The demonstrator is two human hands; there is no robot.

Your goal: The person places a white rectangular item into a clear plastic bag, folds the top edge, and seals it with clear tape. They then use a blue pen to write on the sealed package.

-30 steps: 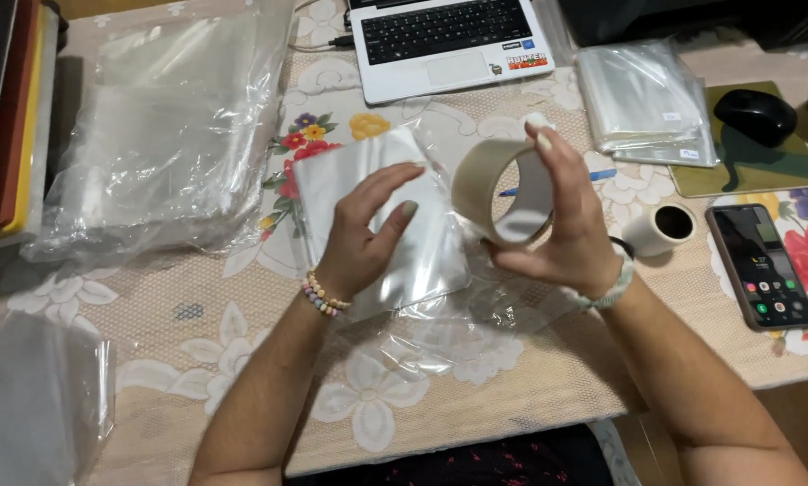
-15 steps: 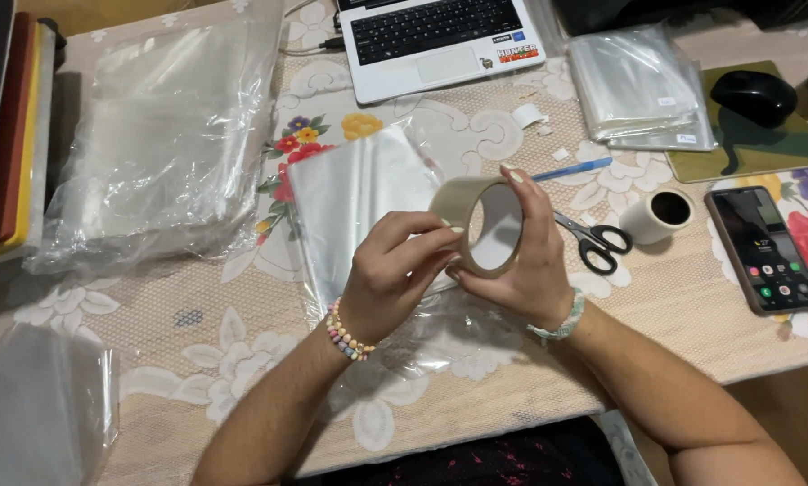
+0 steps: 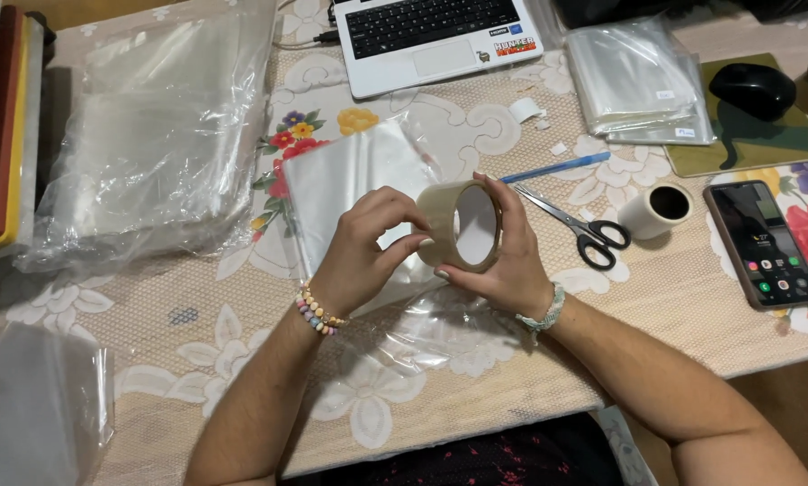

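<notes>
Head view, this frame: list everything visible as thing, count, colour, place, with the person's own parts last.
tape roll: one, tan, held upright in both hands at centre
clear bag: one, transparent, flat on the table under the hands
bag stack: one, transparent, left of centre
small bag stack: one, transparent, top right
laptop: one, white with black keys, top centre
scissors: one, black handles, right of the hands
pen: one, blue, above the scissors
small tape roll: one, white, beside the scissors
phone: one, black, right edge
mouse: one, black, on a green pad
tablecloth: one, beige with flowers
left hand: fingertips on the roll's edge
right hand: gripping the roll
</notes>
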